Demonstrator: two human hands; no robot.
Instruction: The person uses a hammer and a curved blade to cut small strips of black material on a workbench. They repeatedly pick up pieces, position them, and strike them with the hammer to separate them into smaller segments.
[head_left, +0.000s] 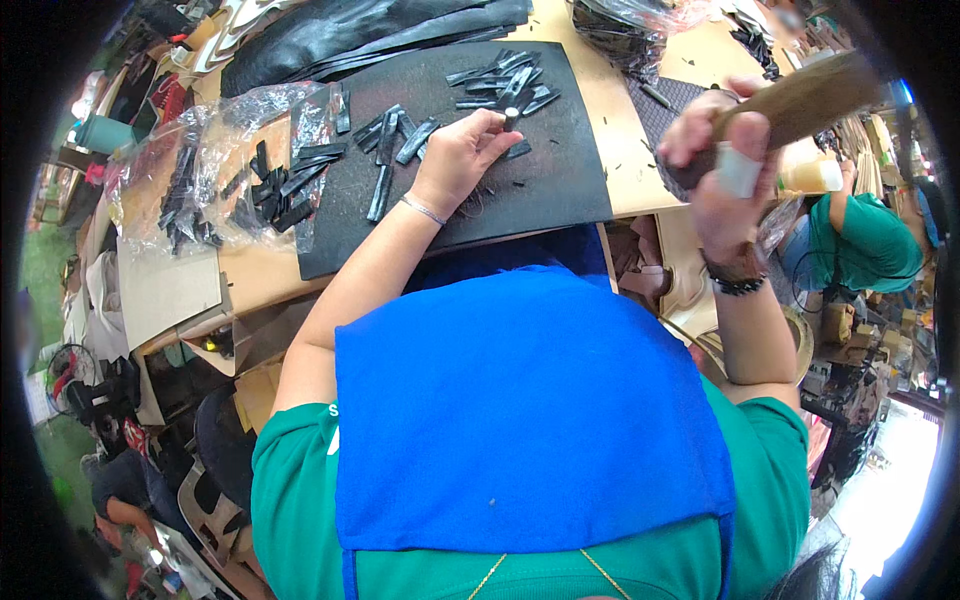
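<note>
My left hand (452, 165) is closed around a short metal punch (511, 116), its round pale end facing up. It stands over a dark cutting mat (565, 175), and its lower tip is hidden from me. Short black leather-like strips (515, 78) lie in a loose pile just beyond that hand. Several more strips (388, 140) are scattered to the left of its wrist. My right hand (728, 185), with white tape on a finger, is raised off to the right. Its fingers wrap a thick brown wooden mallet (805, 98), held up above the table and apart from the punch.
Clear plastic bags (150, 180) and more black strips (290, 185) cover the table's left side. Large black sheets (370, 45) are stacked at the back. Another plastic bag (625, 35) sits at the far right. A person in green (870, 245) is beyond the right edge.
</note>
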